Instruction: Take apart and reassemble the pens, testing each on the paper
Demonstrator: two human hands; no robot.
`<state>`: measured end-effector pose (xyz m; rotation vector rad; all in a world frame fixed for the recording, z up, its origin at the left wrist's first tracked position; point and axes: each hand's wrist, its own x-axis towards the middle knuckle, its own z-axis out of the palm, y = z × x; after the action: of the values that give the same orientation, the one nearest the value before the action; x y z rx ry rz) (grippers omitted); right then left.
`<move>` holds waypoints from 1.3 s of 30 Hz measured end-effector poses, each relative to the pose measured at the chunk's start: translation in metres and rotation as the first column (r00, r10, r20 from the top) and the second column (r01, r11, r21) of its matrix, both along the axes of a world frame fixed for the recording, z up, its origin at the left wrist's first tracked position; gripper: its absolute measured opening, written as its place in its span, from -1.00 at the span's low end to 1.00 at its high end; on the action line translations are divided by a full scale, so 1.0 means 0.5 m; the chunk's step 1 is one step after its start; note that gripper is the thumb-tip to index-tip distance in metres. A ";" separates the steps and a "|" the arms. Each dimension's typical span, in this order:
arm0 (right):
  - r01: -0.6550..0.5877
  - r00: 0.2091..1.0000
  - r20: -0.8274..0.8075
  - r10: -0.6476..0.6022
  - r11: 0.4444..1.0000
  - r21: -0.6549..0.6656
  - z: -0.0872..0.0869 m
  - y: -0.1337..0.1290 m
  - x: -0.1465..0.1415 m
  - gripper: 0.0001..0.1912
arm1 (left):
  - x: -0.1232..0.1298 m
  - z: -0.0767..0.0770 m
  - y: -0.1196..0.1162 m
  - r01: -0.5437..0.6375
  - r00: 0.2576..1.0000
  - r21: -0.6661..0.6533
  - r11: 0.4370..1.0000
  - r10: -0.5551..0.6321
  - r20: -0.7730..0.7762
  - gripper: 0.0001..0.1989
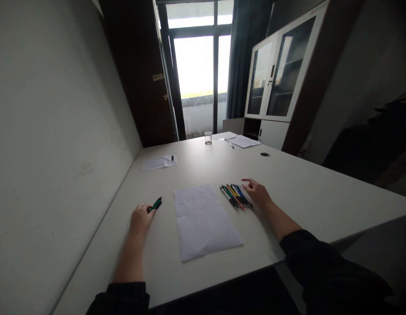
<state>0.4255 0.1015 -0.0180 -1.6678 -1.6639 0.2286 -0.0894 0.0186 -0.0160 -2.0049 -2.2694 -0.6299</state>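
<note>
Dark sleeves (341,271) up close | left hand (140,218): fingers pinching green pen (155,204), left of paper (206,227) | right hand (258,193): pointer and thumb apart, beside pen row (236,196), right of paper

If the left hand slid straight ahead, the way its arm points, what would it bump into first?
Probably the far-left paper, flat on the table ahead. The left hand, with a green pen in its grip, looks lined up with it, though depth is unclear.

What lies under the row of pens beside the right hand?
The white table shows around the pens; whatever lies directly beneath them is covered and cannot be seen.
</note>
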 end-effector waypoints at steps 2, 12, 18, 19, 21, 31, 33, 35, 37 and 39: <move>-0.005 1.000 -0.008 0.005 1.000 0.007 -0.001 0.000 0.000 -0.58 | -0.001 -0.001 0.000 0.007 1.000 0.001 1.000 -0.007 0.027 -0.77; 0.018 0.998 -0.060 -0.013 0.997 0.069 0.014 -0.014 -0.010 -0.56 | 0.010 0.018 -0.012 0.004 1.000 0.062 0.998 -0.003 -0.016 -0.76; -0.012 0.996 -0.089 0.027 0.986 0.167 0.041 -0.039 -0.045 -0.56 | 0.057 0.041 -0.018 0.052 0.925 0.157 0.986 -0.107 0.365 -0.73; -0.033 0.994 -0.093 0.050 0.983 0.180 0.047 -0.044 -0.055 -0.57 | 0.071 0.044 -0.018 0.073 0.868 0.176 0.982 -0.150 0.473 -0.71; -0.072 0.990 -0.103 0.094 0.976 0.204 0.057 -0.054 -0.078 -0.58 | 0.102 0.048 -0.016 0.131 0.700 0.211 0.969 -0.242 0.672 -0.65; -0.388 0.908 -0.066 0.413 0.892 0.232 0.095 -0.111 -0.241 -0.65 | 0.196 0.068 -0.037 0.234 0.096 0.319 0.918 -0.349 0.932 -0.61; -0.512 0.845 -0.046 0.532 0.832 0.215 0.098 -0.125 -0.282 -0.68 | 0.205 0.075 -0.044 0.217 0.075 0.343 0.914 -0.366 0.928 -0.54; -0.618 0.778 -0.013 0.629 0.768 0.171 0.098 -0.140 -0.321 -0.68 | 0.213 0.083 -0.051 0.197 0.060 0.373 0.907 -0.391 0.918 -0.36; -0.683 0.726 0.014 0.687 0.719 0.127 0.098 -0.154 -0.354 -0.70 | 0.220 0.088 -0.057 0.193 0.042 0.397 0.897 -0.412 0.910 -0.18; -0.705 0.708 0.021 0.706 0.703 0.098 0.098 -0.164 -0.379 -0.72 | 0.224 0.090 -0.060 0.190 0.041 0.409 0.893 -0.423 0.905 -0.12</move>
<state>0.2358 0.0198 0.0309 -0.8636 -2.2023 0.5190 0.0224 -0.0113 0.0290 -2.2169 -1.7574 -2.9385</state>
